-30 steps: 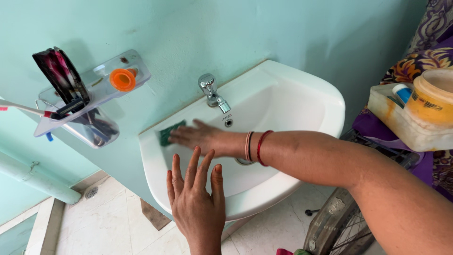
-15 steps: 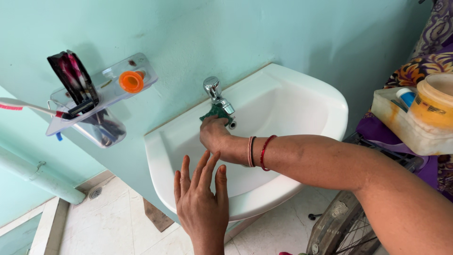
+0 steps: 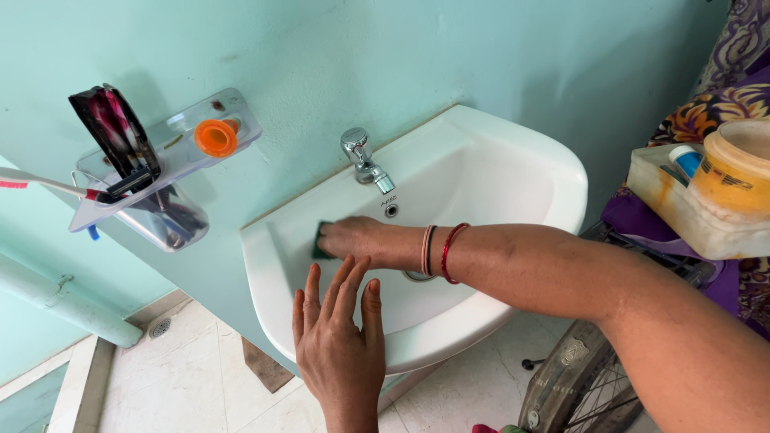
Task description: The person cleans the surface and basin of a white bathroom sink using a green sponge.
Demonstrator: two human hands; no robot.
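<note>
Mid-scrub: right hand (image 3: 353, 238) presses a green scrub pad (image 3: 318, 243) flat against the sink (image 3: 513, 172) wall, left hand (image 3: 341, 345) open, holding nothing, so the basin floor looks next.

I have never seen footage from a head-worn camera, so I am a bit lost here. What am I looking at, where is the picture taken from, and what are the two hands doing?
The picture comes from a camera on the person's head, looking down at their own bare hands. The right hand, with bangles on its wrist, presses a green scrub pad against the inside of a white wall-mounted washbasin. The left hand rests open on the basin's front rim and holds nothing. A chrome tap sits above. On the wall, a clear plastic shelf carries an orange cap and a toothbrush.
</note>
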